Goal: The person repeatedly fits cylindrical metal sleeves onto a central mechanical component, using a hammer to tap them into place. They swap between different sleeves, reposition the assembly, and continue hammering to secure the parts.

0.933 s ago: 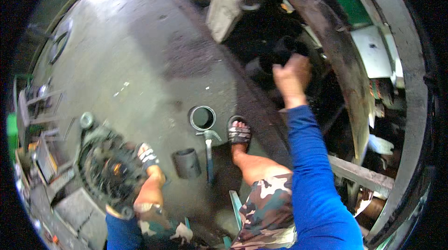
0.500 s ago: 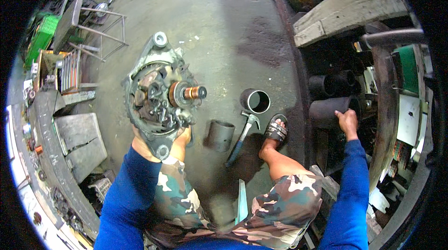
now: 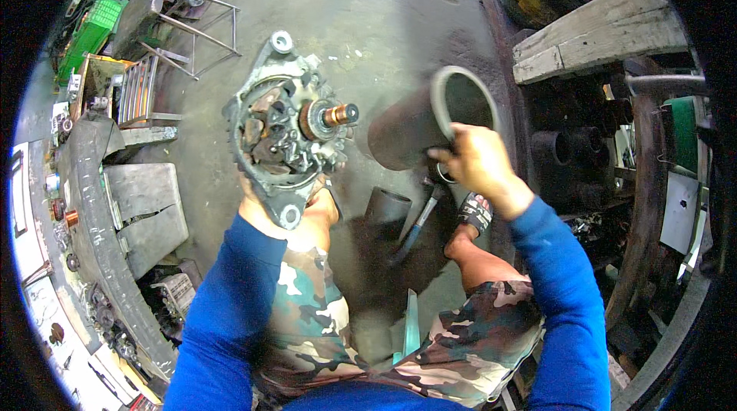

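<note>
My left hand (image 3: 250, 210) grips a greasy alternator (image 3: 265, 181) from beneath, with its rotor shaft and copper slip rings facing right; the housing hides most of those fingers. To the right, my right hand (image 3: 485, 164) is closed on the rim of a wide, dark steel pipe sleeve (image 3: 399, 131), tilted with its open end up and to the right. The sleeve hangs beside the alternator, apart from it. Below it on the floor are a shorter dark pipe piece (image 3: 388, 207) and a claw hammer (image 3: 421, 219). A further ring-shaped rim shows partly behind my right hand.
Several pipe sleeves (image 3: 551, 148) lie under a wooden bench (image 3: 606, 31) at the right. A metal-legged stool (image 3: 142, 12) and a green crate (image 3: 92, 35) stand at the far left. A cluttered worktop (image 3: 96, 219) runs along the left. My sandalled foot (image 3: 476, 215) is near the hammer.
My right hand has lifted the large pipe sleeve from the rack at the right and brought it left toward the alternator. My left hand still holds the alternator.
</note>
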The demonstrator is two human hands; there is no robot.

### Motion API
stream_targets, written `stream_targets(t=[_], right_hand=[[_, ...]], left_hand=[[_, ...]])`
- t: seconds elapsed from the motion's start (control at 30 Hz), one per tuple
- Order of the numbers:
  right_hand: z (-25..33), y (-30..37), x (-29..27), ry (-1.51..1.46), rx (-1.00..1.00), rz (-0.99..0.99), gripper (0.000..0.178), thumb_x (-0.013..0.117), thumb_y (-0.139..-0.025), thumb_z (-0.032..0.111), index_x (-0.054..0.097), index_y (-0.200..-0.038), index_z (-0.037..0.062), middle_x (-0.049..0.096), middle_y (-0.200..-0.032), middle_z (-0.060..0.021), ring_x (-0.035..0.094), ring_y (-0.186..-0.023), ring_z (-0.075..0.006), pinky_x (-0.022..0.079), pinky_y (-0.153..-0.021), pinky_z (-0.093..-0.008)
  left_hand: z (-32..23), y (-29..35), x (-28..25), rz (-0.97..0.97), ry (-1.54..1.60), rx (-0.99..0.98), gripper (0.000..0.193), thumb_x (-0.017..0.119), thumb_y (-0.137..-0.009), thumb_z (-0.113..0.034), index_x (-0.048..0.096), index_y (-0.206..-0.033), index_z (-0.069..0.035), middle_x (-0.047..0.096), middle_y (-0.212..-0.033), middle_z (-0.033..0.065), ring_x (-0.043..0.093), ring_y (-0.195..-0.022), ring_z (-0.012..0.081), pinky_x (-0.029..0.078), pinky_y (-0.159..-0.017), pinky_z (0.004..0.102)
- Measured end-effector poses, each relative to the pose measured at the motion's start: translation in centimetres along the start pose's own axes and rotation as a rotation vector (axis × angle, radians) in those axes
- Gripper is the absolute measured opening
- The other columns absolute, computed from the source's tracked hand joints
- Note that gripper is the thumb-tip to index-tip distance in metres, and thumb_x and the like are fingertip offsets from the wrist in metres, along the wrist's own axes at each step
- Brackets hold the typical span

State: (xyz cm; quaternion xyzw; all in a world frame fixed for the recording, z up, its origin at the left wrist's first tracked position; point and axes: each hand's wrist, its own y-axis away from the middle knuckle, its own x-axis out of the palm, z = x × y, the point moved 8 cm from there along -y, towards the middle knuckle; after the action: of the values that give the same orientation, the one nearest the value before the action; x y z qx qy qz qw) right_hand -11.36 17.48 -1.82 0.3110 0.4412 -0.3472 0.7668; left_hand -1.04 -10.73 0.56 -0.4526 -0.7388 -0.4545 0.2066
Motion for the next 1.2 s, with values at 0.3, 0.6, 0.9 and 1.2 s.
stream_targets(t=[0.3, 0.6, 0.9, 1.2], right_hand=[[2.9, -0.6, 20.1, 0.391, -0.359, 0.343, 0.015, 0.063, -0.092, 0.02, 0.073, -0.1, 0.0131, 0.076, -0.102, -0.0069, 0.071, -0.101, -0.0281, 0.056, -0.084, -0.0451], [5.2, 7.0, 2.3, -0.064, -0.185, 0.032, 0.039, 0.083, -0.082, 0.025, 0.07, -0.113, 0.0057, 0.072, -0.109, -0.0143, 0.07, -0.108, -0.0359, 0.058, -0.092, -0.0468], [-6.3, 13.3, -4.3, -0.235, 0.345, 0.011, 0.056, 0.074, -0.094, 0.036, 0.065, -0.13, -0.0062, 0.069, -0.126, -0.0304, 0.066, -0.122, -0.0428, 0.052, -0.106, -0.0475], [-8.8, 13.1, -3.6, -0.364, 0.402, -0.068, 0.06, 0.074, -0.093, 0.036, 0.065, -0.13, -0.01, 0.069, -0.126, -0.0325, 0.066, -0.122, -0.0427, 0.052, -0.107, -0.0461]], left_hand=[[-0.3, -2.6, -2.2, 0.242, 0.178, -0.035, 0.064, 0.055, -0.101, -0.058, 0.058, -0.145, -0.013, 0.066, -0.14, 0.0113, 0.067, -0.12, 0.0315, 0.057, -0.101, 0.049], [3.7, -3.5, -0.9, -0.129, -0.429, -0.078, 0.045, 0.048, -0.111, -0.041, 0.07, -0.126, -0.004, 0.075, -0.115, 0.0102, 0.072, -0.103, 0.023, 0.058, -0.093, 0.0392], [12.4, -8.0, -2.4, -0.061, -1.418, 0.144, 0.054, 0.053, -0.107, -0.039, 0.065, -0.135, 0.006, 0.073, -0.13, 0.0209, 0.064, -0.127, 0.0283, 0.045, -0.111, 0.0361], [13.3, -8.9, -2.5, -0.157, -1.86, 0.378, 0.065, 0.056, -0.104, -0.047, 0.059, -0.142, 0.007, 0.067, -0.134, 0.0309, 0.064, -0.128, 0.0441, 0.049, -0.11, 0.047]])
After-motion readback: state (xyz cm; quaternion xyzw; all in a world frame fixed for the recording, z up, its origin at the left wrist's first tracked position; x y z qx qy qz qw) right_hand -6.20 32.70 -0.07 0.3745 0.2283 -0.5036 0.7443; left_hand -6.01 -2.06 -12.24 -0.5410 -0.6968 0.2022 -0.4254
